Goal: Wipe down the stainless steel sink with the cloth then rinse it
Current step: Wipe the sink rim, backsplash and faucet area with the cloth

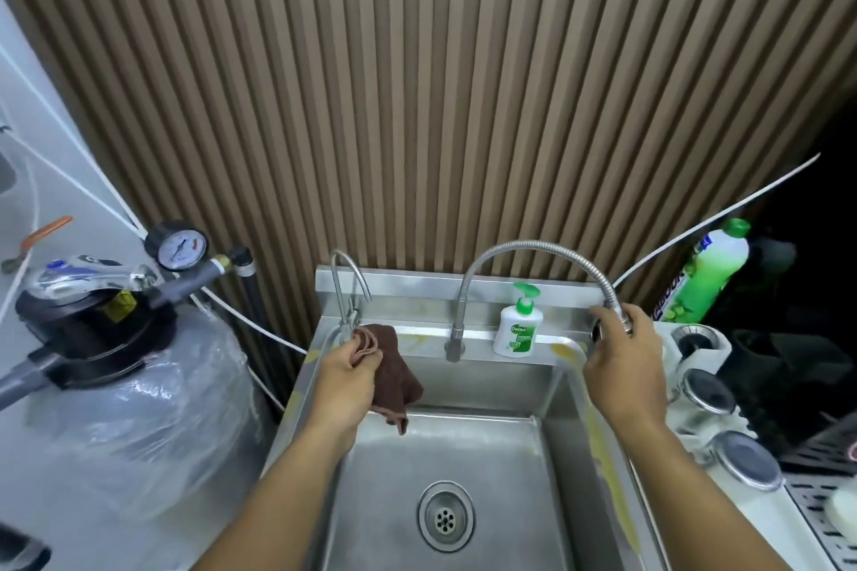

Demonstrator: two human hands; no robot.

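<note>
My left hand (345, 378) is clamped on the cloth (392, 373), a brown rag bunched in the fist at the sink's (552, 436) far left corner. Most of the cloth hangs loose to the right of the hand, down over the far wall of the basin. The top of the cloth is just beside the base of the small tap (348, 287), which stands at the far left of the rim; I cannot tell whether they touch.

My right hand (623, 359) is closed around the head of the hose tap (533, 248), a flexible metal neck that rises from the far rim near the middle, arches over to the right and comes down into my grip at the far right corner. The nozzle itself is mostly hidden by the fingers, so I cannot tell whether water runs.

The two hands are well apart, one at each far corner of the basin. Between them, on the far ledge, a soap bottle (519, 327) with a green pump stands upright. The drain (445, 517) sits in the basin floor, near me and central.

Left of the sink stands a tank (139, 403) wrapped in plastic with a gauge (178, 248) above it. On the right, beyond the counter, a green bottle (705, 278) leans in the dark.
</note>
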